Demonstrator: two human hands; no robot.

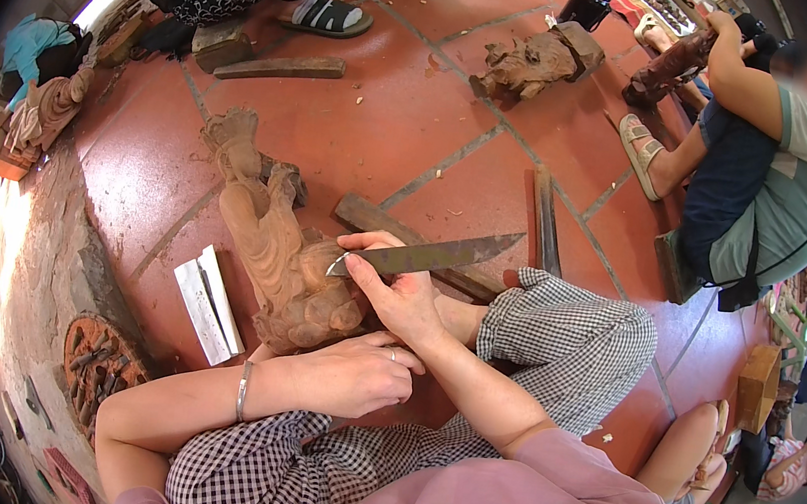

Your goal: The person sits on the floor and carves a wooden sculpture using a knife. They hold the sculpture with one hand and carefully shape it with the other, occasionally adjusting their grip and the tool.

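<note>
A carved wooden statue (279, 237) of a robed figure leans across the floor before me, its tall headdress pointing away. My right hand (398, 297) grips a carving knife (453, 255), a long flat dark blade. Its bright bevelled end touches or nearly touches the statue's side by my fingertips, while the tapered end points out to the right. My left hand (358, 377), with a ring and a bracelet, is closed beside the statue's base, under my right wrist. What its curled fingers hold, if anything, is hidden.
A folded white paper (209, 304) with a dark thin tool lies left of the statue. Wooden bars (405, 242) and a dark long tool (547, 219) lie beyond my knee. Another carving (538, 62) stands farther off. People sit at the top and right. A round tray (97, 371) holds several small pieces.
</note>
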